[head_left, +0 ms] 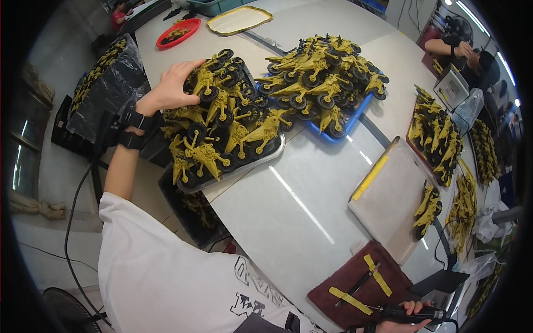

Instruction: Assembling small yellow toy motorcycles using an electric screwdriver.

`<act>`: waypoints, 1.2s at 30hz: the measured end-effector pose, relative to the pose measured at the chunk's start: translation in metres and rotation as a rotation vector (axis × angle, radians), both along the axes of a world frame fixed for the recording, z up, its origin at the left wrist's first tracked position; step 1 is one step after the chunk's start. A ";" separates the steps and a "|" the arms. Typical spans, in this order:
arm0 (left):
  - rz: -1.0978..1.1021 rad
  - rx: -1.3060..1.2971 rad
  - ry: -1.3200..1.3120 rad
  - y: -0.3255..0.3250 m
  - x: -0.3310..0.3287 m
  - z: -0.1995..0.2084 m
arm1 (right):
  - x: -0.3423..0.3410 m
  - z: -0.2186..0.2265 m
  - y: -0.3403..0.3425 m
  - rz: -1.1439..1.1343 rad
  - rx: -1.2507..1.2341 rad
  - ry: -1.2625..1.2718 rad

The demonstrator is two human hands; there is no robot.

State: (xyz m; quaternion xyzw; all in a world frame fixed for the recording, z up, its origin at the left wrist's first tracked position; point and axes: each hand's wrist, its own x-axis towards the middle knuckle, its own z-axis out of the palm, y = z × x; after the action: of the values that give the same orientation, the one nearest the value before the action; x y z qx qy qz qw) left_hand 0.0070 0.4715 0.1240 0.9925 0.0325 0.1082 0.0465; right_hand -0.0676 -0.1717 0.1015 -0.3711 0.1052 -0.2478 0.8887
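While the left hand (169,91) in the head view rests at the near-left edge of a heap of yellow-and-black toy motorcycles (219,125), its thumb and fingers are spread wide around the outermost toys. That heap fills a metal tray (244,170) at the edge of the pale surface (266,205); a second heap sits just beside it in a blue tray (351,119). At lower right, the right hand (397,327) has its fingers curled around a black corded driver (395,313), beside a maroon mat (400,283) with yellow tape strips.
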 end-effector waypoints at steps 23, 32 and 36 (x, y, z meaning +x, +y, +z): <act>0.232 -0.640 -0.364 0.115 -0.054 -0.029 | 0.010 0.008 0.016 -0.102 -0.078 0.045; 0.264 -0.690 -0.293 0.136 -0.036 -0.043 | 0.007 0.006 0.014 -0.105 0.001 0.059; 0.336 -0.128 -0.208 0.146 -0.035 -0.053 | 0.009 0.006 0.015 -0.057 -0.008 0.065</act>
State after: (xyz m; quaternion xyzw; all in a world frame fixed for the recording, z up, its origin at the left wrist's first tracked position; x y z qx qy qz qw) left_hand -0.0275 0.6178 0.0715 0.9516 0.1996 0.2142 0.0939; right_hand -0.0591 -0.1565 0.1077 -0.3792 0.1438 -0.2611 0.8760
